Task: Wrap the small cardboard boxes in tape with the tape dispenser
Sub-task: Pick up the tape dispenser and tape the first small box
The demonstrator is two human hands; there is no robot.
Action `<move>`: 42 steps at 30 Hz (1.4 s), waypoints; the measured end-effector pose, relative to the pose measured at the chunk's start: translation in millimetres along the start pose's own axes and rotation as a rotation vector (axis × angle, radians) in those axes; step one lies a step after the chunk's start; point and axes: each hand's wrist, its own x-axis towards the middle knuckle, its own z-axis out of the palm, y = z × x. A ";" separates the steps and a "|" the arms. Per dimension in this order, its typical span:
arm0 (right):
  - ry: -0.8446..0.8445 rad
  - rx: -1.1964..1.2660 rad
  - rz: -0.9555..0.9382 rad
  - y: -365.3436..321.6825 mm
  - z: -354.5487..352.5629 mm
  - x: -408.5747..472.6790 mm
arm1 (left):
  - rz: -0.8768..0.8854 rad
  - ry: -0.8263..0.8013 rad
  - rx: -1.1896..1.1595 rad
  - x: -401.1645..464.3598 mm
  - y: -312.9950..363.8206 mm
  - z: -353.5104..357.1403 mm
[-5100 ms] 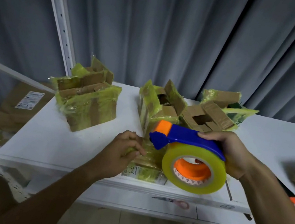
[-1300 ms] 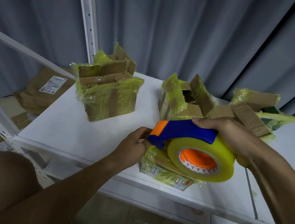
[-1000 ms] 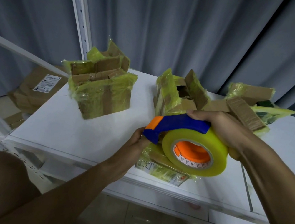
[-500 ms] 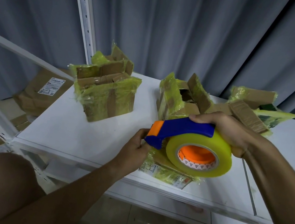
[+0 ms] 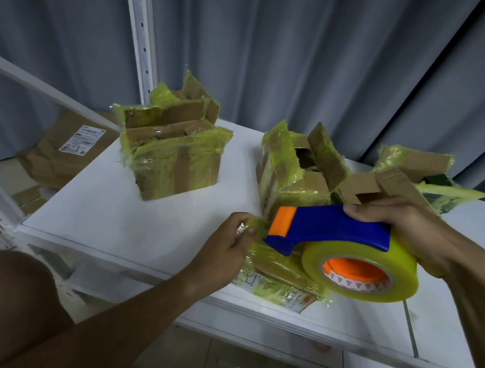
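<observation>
Right hand [image 5: 412,234] gripping tape dispenser [image 5: 342,248], left hand [image 5: 224,245] pinching taped small box [image 5: 277,276]

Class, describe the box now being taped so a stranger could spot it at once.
Start at the white table and go to its near edge. The flat box lies there under the tape dispenser, between both hands. Unlike the taller boxes behind, its flaps are closed.

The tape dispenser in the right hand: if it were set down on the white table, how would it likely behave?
The tape dispenser carries a fat round yellow roll, so stood on edge it could probably roll; laid flat it should stay put. The roll looks nearly full, so likely fairly heavy for its size. Its blue plastic handle looks rigid, and the right hand wraps over it.
</observation>
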 end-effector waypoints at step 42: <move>0.162 -0.036 0.032 40.9 -6.3 -26.3 | 0.746 -0.056 1.047 -14.7 -10.7 18.4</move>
